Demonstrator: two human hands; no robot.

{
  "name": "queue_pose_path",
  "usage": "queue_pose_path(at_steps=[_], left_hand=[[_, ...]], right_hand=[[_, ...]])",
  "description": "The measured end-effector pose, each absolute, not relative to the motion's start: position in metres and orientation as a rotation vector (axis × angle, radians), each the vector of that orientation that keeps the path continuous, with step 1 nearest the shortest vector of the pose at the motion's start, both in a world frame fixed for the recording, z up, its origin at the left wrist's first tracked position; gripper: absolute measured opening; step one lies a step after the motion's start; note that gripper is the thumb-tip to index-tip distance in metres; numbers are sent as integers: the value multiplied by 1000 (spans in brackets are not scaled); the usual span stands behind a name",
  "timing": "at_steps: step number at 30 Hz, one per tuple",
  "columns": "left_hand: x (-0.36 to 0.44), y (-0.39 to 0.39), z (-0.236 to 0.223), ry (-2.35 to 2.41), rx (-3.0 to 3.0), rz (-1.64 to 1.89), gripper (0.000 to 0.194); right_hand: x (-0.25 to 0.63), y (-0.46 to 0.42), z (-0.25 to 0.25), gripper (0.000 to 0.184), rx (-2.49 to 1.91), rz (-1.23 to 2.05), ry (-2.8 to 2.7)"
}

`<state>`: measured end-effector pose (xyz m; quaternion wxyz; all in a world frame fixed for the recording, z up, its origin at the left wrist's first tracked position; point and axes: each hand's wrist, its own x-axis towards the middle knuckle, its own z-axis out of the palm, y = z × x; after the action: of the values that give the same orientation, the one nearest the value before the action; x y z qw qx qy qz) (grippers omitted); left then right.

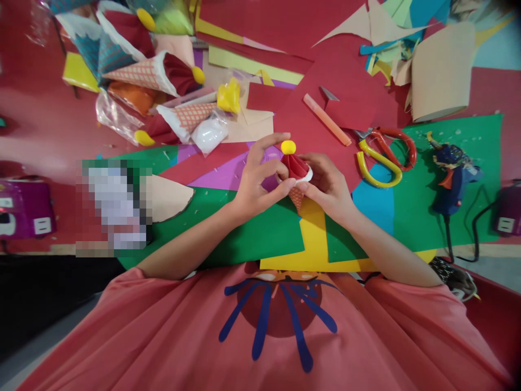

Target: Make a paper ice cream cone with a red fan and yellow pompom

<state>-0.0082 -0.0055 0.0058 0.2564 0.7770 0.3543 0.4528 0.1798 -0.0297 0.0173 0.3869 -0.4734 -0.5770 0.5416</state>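
Note:
Between my two hands is a paper ice cream cone (297, 169), its patterned brown tip pointing down toward me. Its top is folded red paper with a white rim, and a yellow ball (288, 147) sits at the peak. My left hand (262, 179) grips the cone's left side, thumb on the white rim and index finger arched behind the ball. From the right, my right hand (328, 187) pinches the rim with thumb and fingers. Below the cone lie green paper (244, 239) and a yellow strip (315, 228).
Several similar paper cones (138, 73) lie at the upper left, near bags of clay (211, 130). Scissors (380, 157) and an orange marker (328, 119) rest on red paper. A blue glue gun (451, 179) with a cord stands at right. Paper scraps (391, 60) pile up behind.

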Motion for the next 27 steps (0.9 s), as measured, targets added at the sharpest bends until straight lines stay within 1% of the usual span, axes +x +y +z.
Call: queue_pose_path(at_steps=[13,21,25,27], left_hand=[[-6,-11,13,958,2112,1167,19],[-6,-9,10,1002,2049,1186,21],[-7,-8,10,936,1996,1209,29],[-8,-7,10,899,2019,1211,27]], right_hand=[[176,-31,18,41,-1199,1311,-1448],[177,-28,25,44,-1162,1391,-1392],[177,-26,26,44,-1187,1401,-1357],[178,-25,27,44,-1196,1423,-1342]])
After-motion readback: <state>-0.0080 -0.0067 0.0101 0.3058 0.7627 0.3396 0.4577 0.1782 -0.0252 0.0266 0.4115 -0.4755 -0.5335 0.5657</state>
